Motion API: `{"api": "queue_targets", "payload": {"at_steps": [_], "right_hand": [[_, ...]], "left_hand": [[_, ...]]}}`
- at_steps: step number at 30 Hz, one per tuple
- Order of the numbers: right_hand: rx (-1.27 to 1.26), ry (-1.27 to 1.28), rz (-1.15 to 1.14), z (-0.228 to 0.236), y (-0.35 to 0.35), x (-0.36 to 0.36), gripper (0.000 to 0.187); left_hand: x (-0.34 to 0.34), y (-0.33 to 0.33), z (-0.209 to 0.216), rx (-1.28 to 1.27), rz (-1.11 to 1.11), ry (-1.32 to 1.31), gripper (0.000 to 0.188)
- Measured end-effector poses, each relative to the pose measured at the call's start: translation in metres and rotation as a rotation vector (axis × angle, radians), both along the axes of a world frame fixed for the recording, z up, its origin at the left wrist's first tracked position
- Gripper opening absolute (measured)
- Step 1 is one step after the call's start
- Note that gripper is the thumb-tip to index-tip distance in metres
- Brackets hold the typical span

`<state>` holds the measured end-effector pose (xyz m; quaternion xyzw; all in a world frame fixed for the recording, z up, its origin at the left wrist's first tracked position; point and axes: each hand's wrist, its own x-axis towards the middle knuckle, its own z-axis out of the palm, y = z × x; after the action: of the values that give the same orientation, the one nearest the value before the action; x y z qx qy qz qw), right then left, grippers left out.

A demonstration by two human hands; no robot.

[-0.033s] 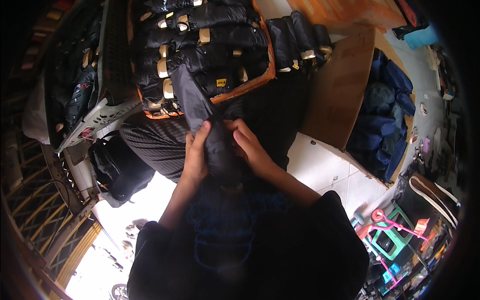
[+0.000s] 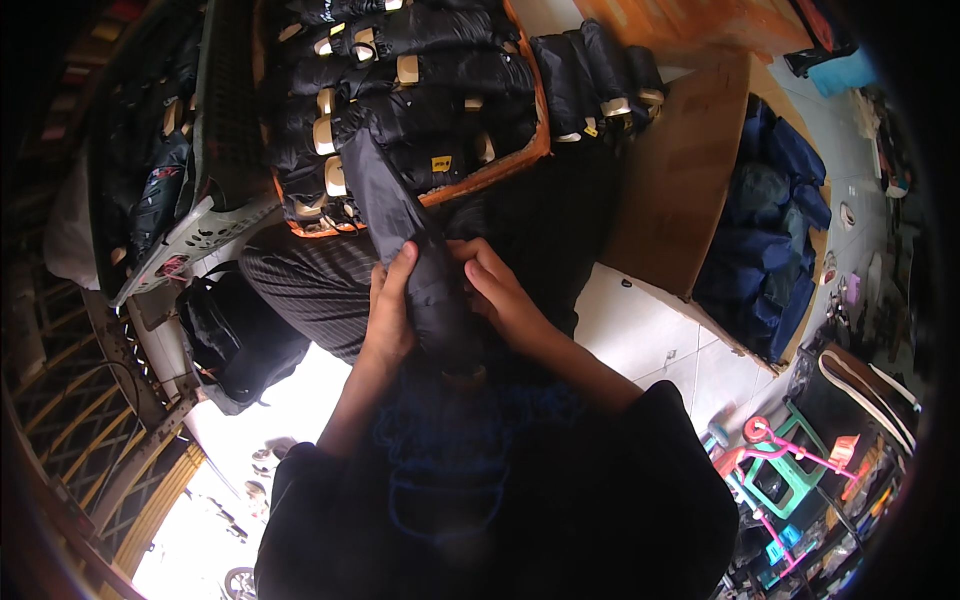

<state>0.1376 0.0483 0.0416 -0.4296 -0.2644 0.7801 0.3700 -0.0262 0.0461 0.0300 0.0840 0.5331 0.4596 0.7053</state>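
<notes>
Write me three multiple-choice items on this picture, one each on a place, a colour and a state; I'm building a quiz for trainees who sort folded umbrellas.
1. Where is the orange-rimmed crate of folded umbrellas?
A. ahead of the hands
B. behind the person
C. on the pink stool

2. What colour are the bundles in the cardboard box on the right?
A. red
B. dark blue
C. white

3. How is the black folded umbrella held?
A. lying untouched
B. by one hand only
C. by both hands

Key: 1 A, the crate sits above the hands in the view. 2 B, the bundles are navy. 3 C, the left hand and right hand both wrap its lower part.
</notes>
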Motion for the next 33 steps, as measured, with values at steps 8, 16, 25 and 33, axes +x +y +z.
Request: {"api": "queue_targets", "payload": {"at_steps": [8, 16, 25, 33], "right_hand": [[-0.108, 0.056, 0.098, -0.015, -0.014, 0.001, 0.049], [-0.025, -0.053, 0.127, -0.009, -0.012, 0.009, 0.051], [0.114, -0.310, 0.099, 0.003, -0.010, 0.001, 0.044], [0.023, -0.140, -0.070, -0.006, -0.013, 0.002, 0.043]], "left_hand": [[0.001, 0.000, 0.005, 0.295, -0.274, -0.103, 0.065], [0.003, -0.010, -0.011, 0.267, -0.308, -0.112, 0.065], [0.016, 0.006, 0.016, 0.158, -0.196, 0.107, 0.056], [0.009, 0.007, -0.001, 0.212, -0.259, 0.129, 0.051]]}}
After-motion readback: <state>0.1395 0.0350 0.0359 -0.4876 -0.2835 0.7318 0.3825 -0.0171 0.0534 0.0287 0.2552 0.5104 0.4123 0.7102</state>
